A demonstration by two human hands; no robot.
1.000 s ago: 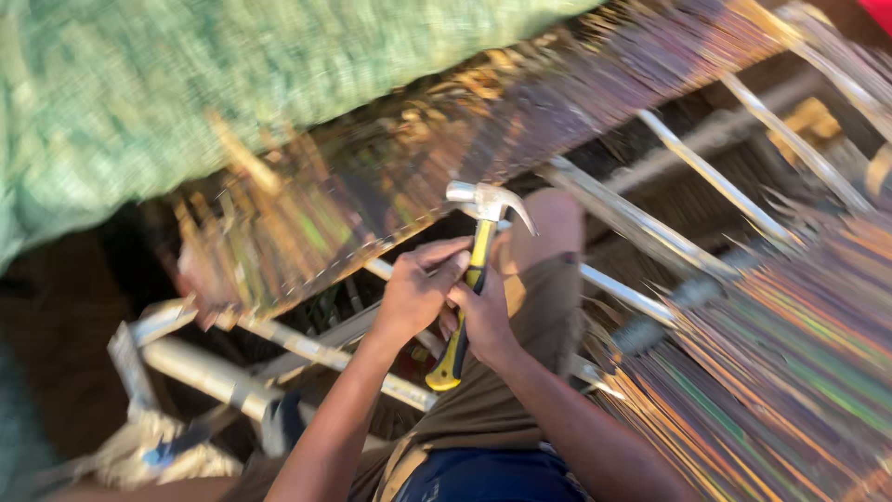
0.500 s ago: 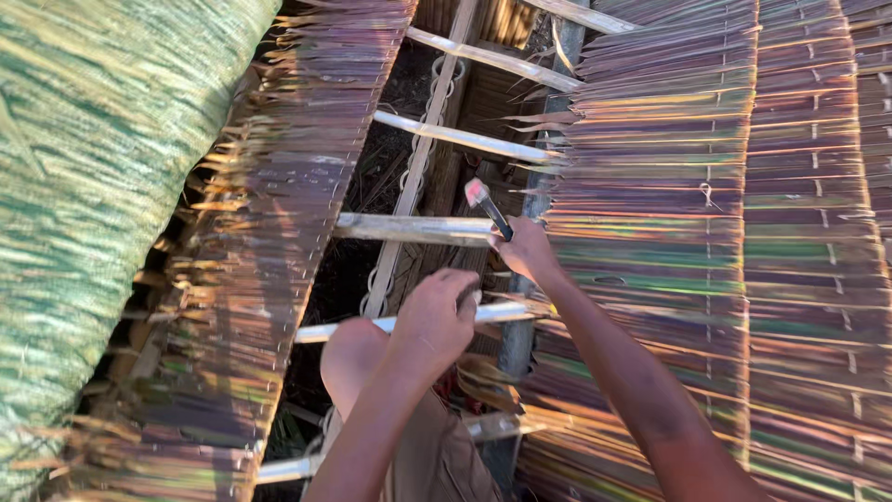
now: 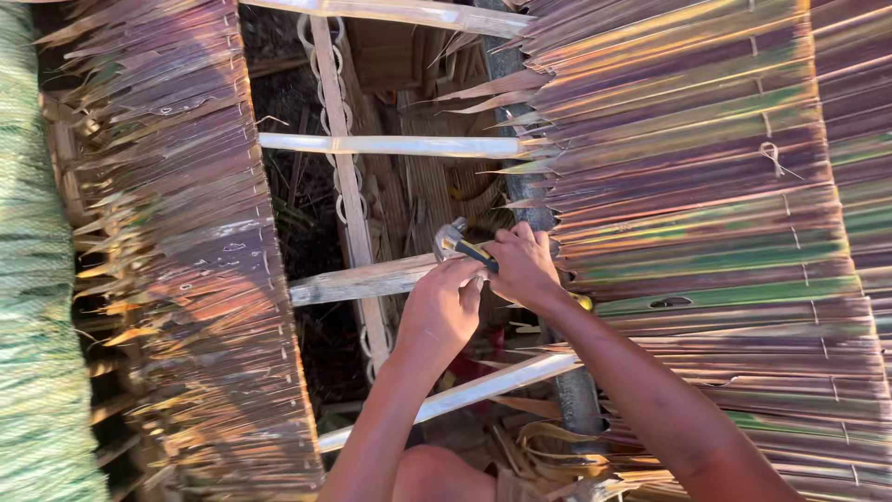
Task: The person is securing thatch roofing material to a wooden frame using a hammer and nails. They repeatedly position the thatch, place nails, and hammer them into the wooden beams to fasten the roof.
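Across frame, 12 to 6 o'clock: open gap between thatch panels [image 3: 706,186], bare battens [image 3: 390,145] crossing it, long drop below.

Centre: right hand [image 3: 525,265] fingers closed around hammer [image 3: 462,246], head at 10 o'clock from fist, just above batten. Left hand [image 3: 441,311] touching right, fingers curled near hammer head; contents hidden, cannot tell.

Risks, as judged: slip through gap if weight shifts off batten; hammer dropped into gap if grip loosens; left fingers struck, sitting so close to head.

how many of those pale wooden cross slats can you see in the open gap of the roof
4: one at the top edge, one below it, one under the hands, one lowest, slanted. Thatch may hide more.
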